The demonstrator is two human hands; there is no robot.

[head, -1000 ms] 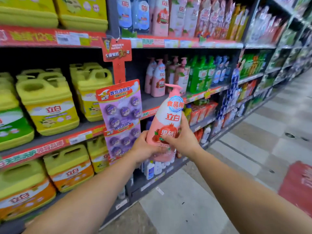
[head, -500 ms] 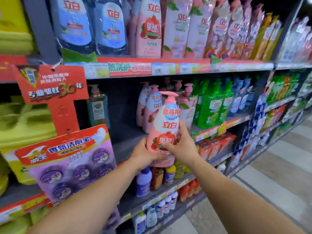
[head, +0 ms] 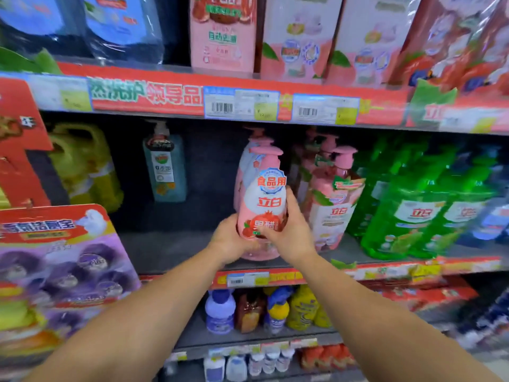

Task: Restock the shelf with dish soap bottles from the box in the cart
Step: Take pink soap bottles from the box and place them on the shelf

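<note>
1. Dish soap bottle (head: 265, 208) — pink, pump-topped — stands upright at the front edge of the middle shelf (head: 170, 252) in the head view, just before matching pink bottles (head: 334, 199).
2. Your left hand (head: 231, 241) and right hand (head: 289, 232) both grip its lower body — fingers curled round it.

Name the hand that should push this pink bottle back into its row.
Right, probably. The right hand wraps the pink bottle higher up its front; the left hand only cups its base.

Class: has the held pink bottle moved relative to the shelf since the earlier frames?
Yes. The pink bottle moved toward the shelf, now at its front edge, before the shelved pink bottles.
</note>
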